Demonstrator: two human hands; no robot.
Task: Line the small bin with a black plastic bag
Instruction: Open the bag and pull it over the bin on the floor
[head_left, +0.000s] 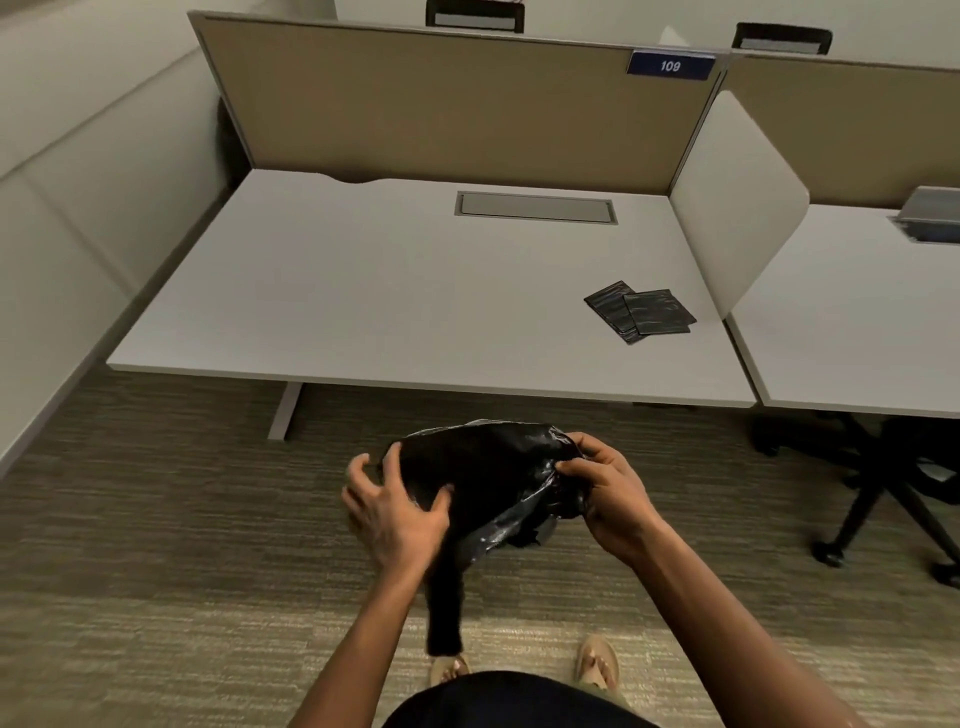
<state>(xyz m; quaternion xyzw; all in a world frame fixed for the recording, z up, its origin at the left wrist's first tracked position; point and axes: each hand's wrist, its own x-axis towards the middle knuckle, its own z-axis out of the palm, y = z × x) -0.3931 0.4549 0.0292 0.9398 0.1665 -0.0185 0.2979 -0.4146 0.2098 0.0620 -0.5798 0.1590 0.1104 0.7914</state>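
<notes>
Above the carpet (156, 519), in front of the desk (395, 301), the person holds a black plastic bag (493, 478) between both hands. Its upper part is bunched and partly spread; a narrow tail of it hangs down toward the feet (597, 665). What the bag encloses, if anything, cannot be told; no bin is visible in this view.

Left hand (395, 512): fingers spread wide, laid against the left side of the bag, thumb pressing into the plastic. Right hand (605, 491): fingers curled narrow, pinching a gathered fold at the bag's right edge.

Desk surface: white, with a grey recessed cable hatch (535, 207) near its rear edge. Two folded black bags (641, 310) lie flat near the right front corner, overlapping one another.

Room: a tan partition panel (457, 104) stands along the rear of the desk and carries a blue plate reading 109 (670, 66). A white rounded divider (737, 208) separates this desk from the neighbouring desk (857, 332) on the right. The black base of an office chair (883, 499) stands beneath that neighbouring desk.
</notes>
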